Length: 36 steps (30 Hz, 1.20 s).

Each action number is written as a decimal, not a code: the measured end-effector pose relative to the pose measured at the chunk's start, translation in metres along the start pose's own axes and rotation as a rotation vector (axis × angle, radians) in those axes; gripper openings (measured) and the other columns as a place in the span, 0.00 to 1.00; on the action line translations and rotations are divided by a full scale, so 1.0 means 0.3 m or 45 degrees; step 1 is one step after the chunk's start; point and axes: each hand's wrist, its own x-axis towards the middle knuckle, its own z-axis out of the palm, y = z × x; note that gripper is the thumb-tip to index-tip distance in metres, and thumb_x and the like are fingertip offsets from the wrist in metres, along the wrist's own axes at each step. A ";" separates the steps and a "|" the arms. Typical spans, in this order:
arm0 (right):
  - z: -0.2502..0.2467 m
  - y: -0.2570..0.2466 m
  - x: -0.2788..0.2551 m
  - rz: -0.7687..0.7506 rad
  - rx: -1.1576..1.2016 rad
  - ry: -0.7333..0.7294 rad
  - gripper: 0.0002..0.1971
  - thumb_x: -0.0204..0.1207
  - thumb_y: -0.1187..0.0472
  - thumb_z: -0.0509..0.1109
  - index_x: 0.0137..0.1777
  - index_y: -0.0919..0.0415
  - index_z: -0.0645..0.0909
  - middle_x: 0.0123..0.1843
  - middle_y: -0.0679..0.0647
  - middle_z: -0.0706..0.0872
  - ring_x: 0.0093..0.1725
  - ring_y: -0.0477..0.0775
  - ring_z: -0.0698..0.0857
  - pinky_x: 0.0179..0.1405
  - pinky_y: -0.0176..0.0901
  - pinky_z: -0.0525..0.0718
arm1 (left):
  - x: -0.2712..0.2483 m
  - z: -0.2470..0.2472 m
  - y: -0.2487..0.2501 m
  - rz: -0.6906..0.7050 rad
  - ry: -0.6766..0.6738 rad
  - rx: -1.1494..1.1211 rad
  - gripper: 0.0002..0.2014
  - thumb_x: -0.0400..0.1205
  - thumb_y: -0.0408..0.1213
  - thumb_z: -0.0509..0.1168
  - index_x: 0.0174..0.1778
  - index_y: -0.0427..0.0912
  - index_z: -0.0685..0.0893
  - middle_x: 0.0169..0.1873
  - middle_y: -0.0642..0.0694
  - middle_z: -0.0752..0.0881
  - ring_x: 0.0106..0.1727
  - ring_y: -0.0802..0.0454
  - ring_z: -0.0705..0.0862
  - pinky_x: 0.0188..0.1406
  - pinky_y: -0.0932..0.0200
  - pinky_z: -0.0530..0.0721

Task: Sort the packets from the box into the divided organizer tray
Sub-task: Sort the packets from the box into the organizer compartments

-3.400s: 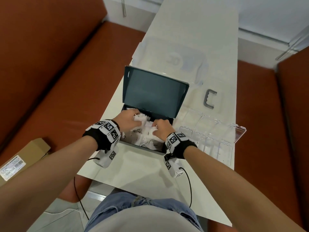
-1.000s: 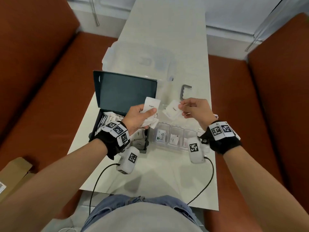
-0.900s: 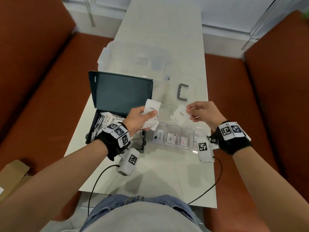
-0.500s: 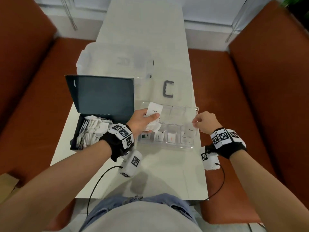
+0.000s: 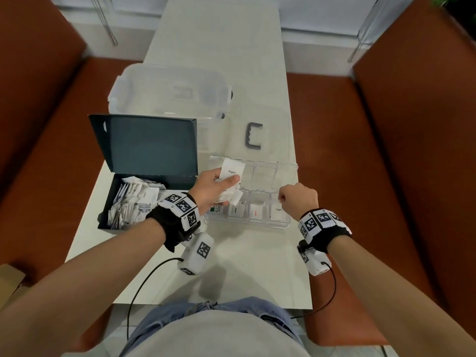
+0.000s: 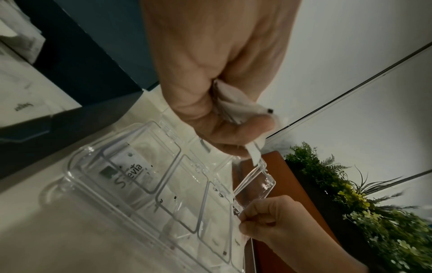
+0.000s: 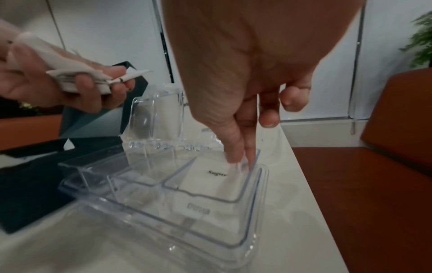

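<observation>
A dark box (image 5: 108, 202) with its lid up holds several white packets (image 5: 131, 202) at the table's left. To its right lies the clear divided tray (image 5: 247, 224), its lid tipped back. My left hand (image 5: 219, 184) grips a bundle of sugar packets (image 5: 231, 171) above the tray's left end. My right hand (image 5: 280, 200) reaches into the rightmost front compartment, thumb and forefinger (image 7: 236, 157) pinching the far corner of a sugar packet (image 7: 210, 181) lying there. A Stevia packet (image 6: 131, 171) fills the leftmost front compartment, and the two between also hold packets.
A clear plastic bin (image 5: 170, 94) stands behind the box, with a grey handle (image 5: 253, 136) on a clear lid beside it. Orange benches (image 5: 347, 176) flank the narrow table. A cardboard box (image 5: 10, 279) sits at the lower left. The tray lies close to the table's right edge.
Both hands left the box. My right hand carried one sugar packet from mid-air down into the rightmost front compartment. My left hand kept its bundle above the tray.
</observation>
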 end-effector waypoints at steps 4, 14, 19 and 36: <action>0.023 -0.007 0.000 -0.061 -0.163 0.014 0.11 0.80 0.64 0.60 0.55 0.55 0.83 0.50 0.56 0.83 0.38 0.57 0.80 0.34 0.40 0.72 | -0.006 0.005 -0.005 -0.016 0.016 0.006 0.07 0.80 0.41 0.71 0.53 0.48 0.85 0.48 0.45 0.88 0.41 0.50 0.87 0.22 0.63 0.80; 0.050 0.011 -0.010 -0.274 -0.107 0.008 0.11 0.79 0.50 0.69 0.59 0.48 0.81 0.55 0.48 0.86 0.56 0.54 0.82 0.38 0.43 0.72 | -0.015 -0.001 -0.011 -0.034 0.023 0.010 0.15 0.81 0.40 0.70 0.62 0.40 0.83 0.53 0.40 0.88 0.43 0.46 0.87 0.21 0.63 0.80; 0.052 -0.010 0.009 -0.298 -0.246 -0.081 0.13 0.75 0.43 0.71 0.57 0.44 0.83 0.56 0.45 0.85 0.60 0.53 0.78 0.43 0.44 0.68 | -0.013 0.001 -0.013 -0.038 0.027 0.015 0.16 0.81 0.40 0.71 0.63 0.40 0.83 0.54 0.39 0.87 0.44 0.45 0.86 0.21 0.63 0.79; 0.083 -0.034 0.006 -0.172 -0.400 -0.061 0.11 0.74 0.42 0.71 0.49 0.47 0.83 0.49 0.45 0.86 0.57 0.54 0.77 0.60 0.54 0.67 | -0.011 -0.014 -0.020 -0.053 0.009 0.000 0.13 0.81 0.39 0.71 0.60 0.42 0.84 0.53 0.39 0.87 0.44 0.45 0.86 0.21 0.63 0.79</action>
